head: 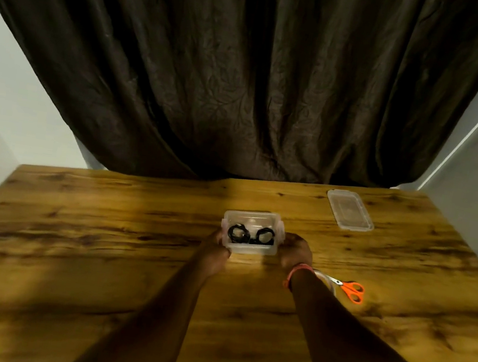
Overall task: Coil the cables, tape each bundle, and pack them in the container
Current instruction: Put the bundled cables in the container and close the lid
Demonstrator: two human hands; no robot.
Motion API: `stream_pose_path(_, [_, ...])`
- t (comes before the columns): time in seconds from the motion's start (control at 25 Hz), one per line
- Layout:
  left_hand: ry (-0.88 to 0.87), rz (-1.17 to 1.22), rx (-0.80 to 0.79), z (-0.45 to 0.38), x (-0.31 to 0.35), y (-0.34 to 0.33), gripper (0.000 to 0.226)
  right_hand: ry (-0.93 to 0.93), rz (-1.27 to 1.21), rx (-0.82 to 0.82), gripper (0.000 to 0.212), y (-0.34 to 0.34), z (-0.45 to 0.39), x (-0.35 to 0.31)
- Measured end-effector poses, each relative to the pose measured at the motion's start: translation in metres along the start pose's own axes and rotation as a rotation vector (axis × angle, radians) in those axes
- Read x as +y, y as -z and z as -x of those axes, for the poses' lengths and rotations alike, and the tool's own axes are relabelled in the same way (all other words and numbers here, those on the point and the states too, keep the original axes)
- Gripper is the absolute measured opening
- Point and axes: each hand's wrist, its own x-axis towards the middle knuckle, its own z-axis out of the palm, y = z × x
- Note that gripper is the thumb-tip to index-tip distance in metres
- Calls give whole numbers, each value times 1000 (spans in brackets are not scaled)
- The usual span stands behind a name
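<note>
**Container held at both ends**

Two forearms are stretched over the wooden table [68, 233]. The clear container [249, 249] is gripped by the left hand [217, 247] and right hand [295, 251] at mid-table. Two coiled black cables [237, 234] are seen inside. Its lid [350, 210] lies well apart, orange scissors [350, 290] beside the right wrist.

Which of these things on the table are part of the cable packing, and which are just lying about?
Part of the job:
container, held by left hand and right hand
two coiled cables
lid
scissors

Just there:
curtain
table
</note>
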Motion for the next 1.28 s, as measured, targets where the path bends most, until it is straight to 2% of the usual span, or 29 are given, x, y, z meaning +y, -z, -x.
stream_pose_path(0.28, [-7,87,34,-4,-5,-4,59,23,110,-36,24,0,-1,5])
stream_pose_path(0.4, [37,240,133,-10,-8,-10,53,45,100,-23,28,7,-3,4])
stream_pose_path(0.48, [55,237,283,-9,-4,-11,49,64,96,-11,28,20,-4,2])
stream_pose_path(0.56, [57,104,373,-8,-3,-7,45,156,206,3,44,41,-8,-4])
stream_pose_path(0.68, [4,-75,373,-14,0,-9,38,228,488,-105,81,80,-35,2])
stream_pose_path(0.72, [-1,-91,382,-16,1,-11,34,195,575,-113,80,93,-47,5])
stream_pose_path(0.8, [-8,-61,413,-18,-2,-11,25,143,718,-100,63,114,-67,12])
stream_pose_path(0.88, [-28,-31,398,-21,-14,-8,30,125,789,-99,53,130,-88,19])
stream_pose_path(1.0, [-121,-46,367,-28,-40,-3,41,147,927,-117,53,147,-119,28])
stream_pose_path(1.08, [-104,36,392,-25,-41,-4,24,161,1009,-151,54,152,-131,32])
stream_pose_path(1.12, [-97,79,403,-23,-38,-5,23,176,1051,-158,52,151,-134,33])
stream_pose_path(1.2, [-88,110,370,-20,-36,-9,35,253,1167,-114,51,150,-135,37])
stream_pose_path(1.28, [-49,91,346,-21,-41,-14,37,343,1285,-60,52,147,-134,42])
